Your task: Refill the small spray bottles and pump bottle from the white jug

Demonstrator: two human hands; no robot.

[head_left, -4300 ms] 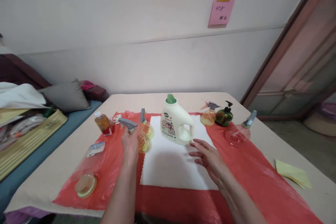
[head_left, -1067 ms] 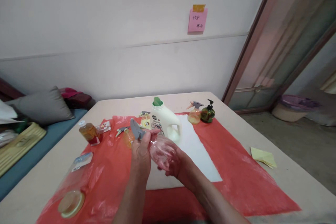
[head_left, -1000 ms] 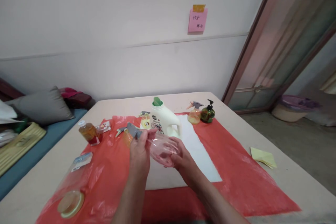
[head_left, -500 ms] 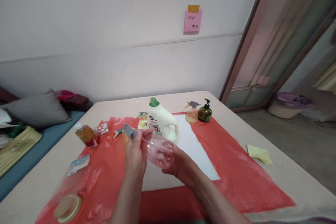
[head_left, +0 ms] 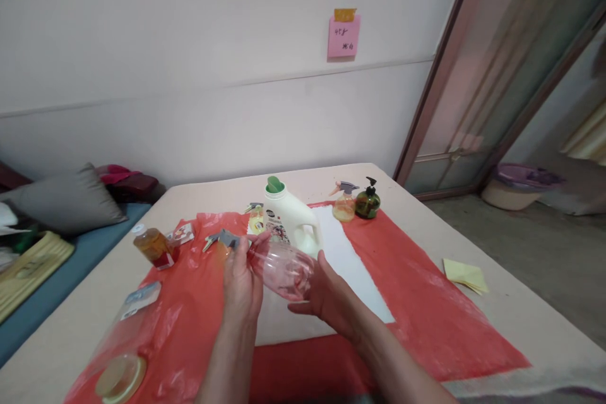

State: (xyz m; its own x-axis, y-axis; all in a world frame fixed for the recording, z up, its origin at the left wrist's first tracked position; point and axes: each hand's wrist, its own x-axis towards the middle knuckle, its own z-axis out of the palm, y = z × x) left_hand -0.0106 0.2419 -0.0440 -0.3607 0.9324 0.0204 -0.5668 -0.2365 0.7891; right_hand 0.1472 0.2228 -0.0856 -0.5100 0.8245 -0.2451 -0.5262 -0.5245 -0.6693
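far left: clear plastic jar with pale yellow-green lid (head_left: 116, 374), lying on its side at the near edge of the red plastic sheet (head_left: 426, 303); nothing touches it
left back: small amber-liquid bottle with white cap (head_left: 150, 245), upright on the counter (head_left: 521, 303), well apart from both hands
left hand: left hand (head_left: 240, 278), grip closed around the neck end of the clear pink plastic spray bottle (head_left: 281, 262), fingers wrapped just below the grey trigger head (head_left: 226, 238)
held thing: pink spray bottle is off the counter, between the two hands, above the white paper sheet (head_left: 350, 271)
axis: long axis tilted, trigger head up and to the left, round base down and to the right
right hand: right hand (head_left: 326, 295), grip half open, palm cupped under and against the bottle's round base, fingers spread, thumb up beside the body
nearer hand: both touch the bottle; left has the head end, right the base
behind hands: cream detergent jug with green cap (head_left: 288, 218), upright, just behind the held bottle, apart from it
right back: yellow spray bottle with grey trigger (head_left: 344, 203) and dark green pump bottle (head_left: 367, 201), side by side, untouched
far right: yellow folded paper (head_left: 464, 274), flat on the counter
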